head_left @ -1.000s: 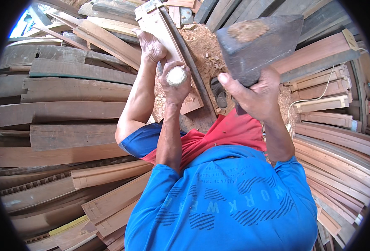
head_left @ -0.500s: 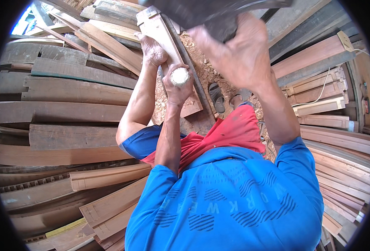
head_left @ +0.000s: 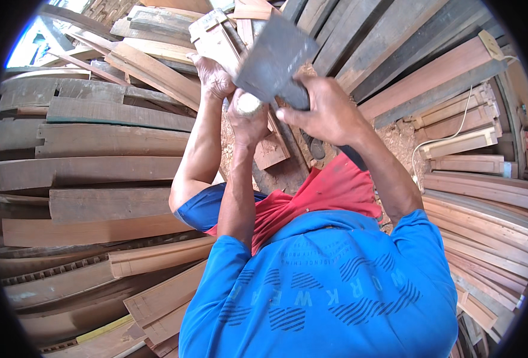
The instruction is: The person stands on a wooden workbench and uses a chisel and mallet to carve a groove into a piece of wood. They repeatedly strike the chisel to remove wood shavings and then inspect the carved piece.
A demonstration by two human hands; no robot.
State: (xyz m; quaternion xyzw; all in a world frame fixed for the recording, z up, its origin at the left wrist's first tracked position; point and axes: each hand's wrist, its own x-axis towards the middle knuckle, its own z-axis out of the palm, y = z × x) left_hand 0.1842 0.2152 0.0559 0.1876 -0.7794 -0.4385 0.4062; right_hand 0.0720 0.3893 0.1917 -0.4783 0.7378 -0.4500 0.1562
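My left hand (head_left: 247, 125) is closed around an upright round handle with a frayed pale top (head_left: 249, 105), probably a tool's; what lies below the grip is hidden. My right hand (head_left: 331, 113) grips the dark handle of a heavy, blocky mallet (head_left: 276, 56), whose head hangs just above and right of the left hand's handle top. Beneath them lies a long pale grooved board (head_left: 210, 37), with my bare left foot (head_left: 216, 82) against its left side.
Weathered planks (head_left: 114, 131) are piled along the left, with more long timbers (head_left: 383, 53) at the upper right. Panelled wooden pieces (head_left: 461, 140) and a pale cable (head_left: 468, 101) lie at the right. Wood shavings (head_left: 395, 134) and a dark sandal (head_left: 316, 149) are on the ground.
The mallet in my right hand rose toward the top edge half a second ago and has now come down and leftward, close over the handle top. My left hand has stayed nearly in place.
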